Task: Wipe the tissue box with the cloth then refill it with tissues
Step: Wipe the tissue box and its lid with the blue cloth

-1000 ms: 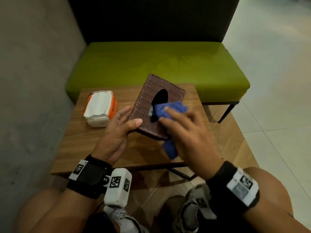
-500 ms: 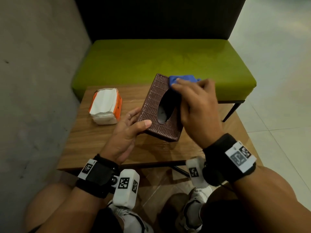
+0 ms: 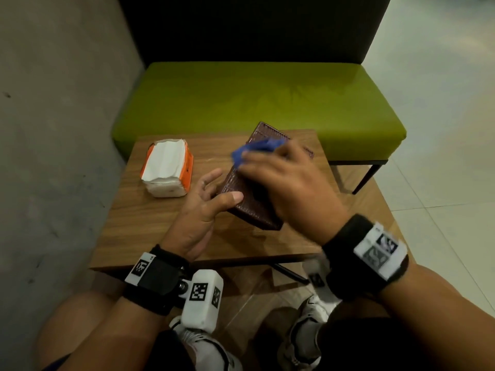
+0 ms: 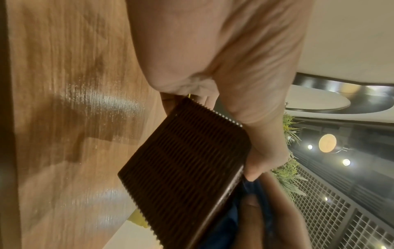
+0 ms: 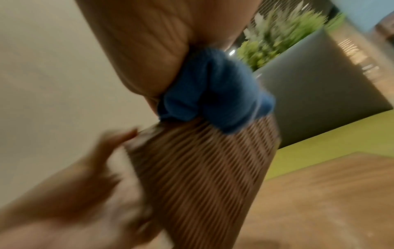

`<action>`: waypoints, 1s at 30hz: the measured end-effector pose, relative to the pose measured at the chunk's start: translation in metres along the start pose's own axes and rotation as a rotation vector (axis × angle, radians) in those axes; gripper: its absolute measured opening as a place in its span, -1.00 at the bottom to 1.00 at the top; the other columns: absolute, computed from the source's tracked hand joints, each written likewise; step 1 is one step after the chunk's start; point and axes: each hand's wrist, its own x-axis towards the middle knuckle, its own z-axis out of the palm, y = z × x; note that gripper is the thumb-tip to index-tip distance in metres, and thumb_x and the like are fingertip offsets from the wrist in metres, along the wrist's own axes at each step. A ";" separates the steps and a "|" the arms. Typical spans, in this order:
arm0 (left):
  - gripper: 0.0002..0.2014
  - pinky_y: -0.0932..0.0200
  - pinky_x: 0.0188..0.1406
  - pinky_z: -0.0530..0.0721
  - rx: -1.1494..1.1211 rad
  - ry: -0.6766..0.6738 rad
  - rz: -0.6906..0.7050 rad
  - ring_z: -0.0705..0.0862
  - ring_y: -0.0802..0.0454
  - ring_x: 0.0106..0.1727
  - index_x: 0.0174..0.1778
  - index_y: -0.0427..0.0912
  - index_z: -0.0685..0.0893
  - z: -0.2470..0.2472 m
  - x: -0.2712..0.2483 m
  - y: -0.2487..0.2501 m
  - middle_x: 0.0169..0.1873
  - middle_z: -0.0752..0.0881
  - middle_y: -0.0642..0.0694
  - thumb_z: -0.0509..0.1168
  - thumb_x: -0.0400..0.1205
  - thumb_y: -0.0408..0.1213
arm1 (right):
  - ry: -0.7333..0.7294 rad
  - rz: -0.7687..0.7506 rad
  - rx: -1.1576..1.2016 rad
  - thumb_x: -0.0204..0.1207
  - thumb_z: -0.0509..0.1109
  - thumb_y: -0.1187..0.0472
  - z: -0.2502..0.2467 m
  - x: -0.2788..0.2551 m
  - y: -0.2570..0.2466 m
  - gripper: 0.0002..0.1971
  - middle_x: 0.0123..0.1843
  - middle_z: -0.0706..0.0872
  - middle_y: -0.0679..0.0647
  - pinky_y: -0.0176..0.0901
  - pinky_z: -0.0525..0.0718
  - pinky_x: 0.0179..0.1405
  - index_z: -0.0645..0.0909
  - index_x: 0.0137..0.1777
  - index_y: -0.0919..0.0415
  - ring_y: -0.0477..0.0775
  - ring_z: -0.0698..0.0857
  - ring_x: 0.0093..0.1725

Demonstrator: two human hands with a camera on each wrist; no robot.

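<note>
Beside table edge [image 3: 203, 261]: tilted tissue box [image 3: 249, 207]

Bare wooden table [image 3: 150, 226] along near edge and near-left, room to pass there. Tissue pack [image 3: 167, 167] blocks far-left corner. Tilted tissue box [image 3: 249, 207] with both hands on it fills centre-right. Green bench [image 3: 254, 103] bounds far side, concrete wall [image 3: 53, 129] left.

Black wrist straps [image 3: 156, 283] with white coded tags, white camera block [image 3: 201, 299] at left wrist, white sneakers [image 3: 308, 325], bare knees
</note>
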 end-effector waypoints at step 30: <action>-0.10 -0.33 0.72 0.50 -0.034 -0.013 -0.013 0.59 -0.37 0.67 0.73 -0.28 0.49 0.009 0.001 -0.003 0.58 0.66 -0.38 0.63 0.42 -0.26 | -0.061 0.026 -0.087 0.80 0.26 0.16 -0.012 0.011 0.003 -0.73 0.33 0.82 0.10 0.15 0.61 0.06 0.78 0.22 0.21 0.24 0.55 0.05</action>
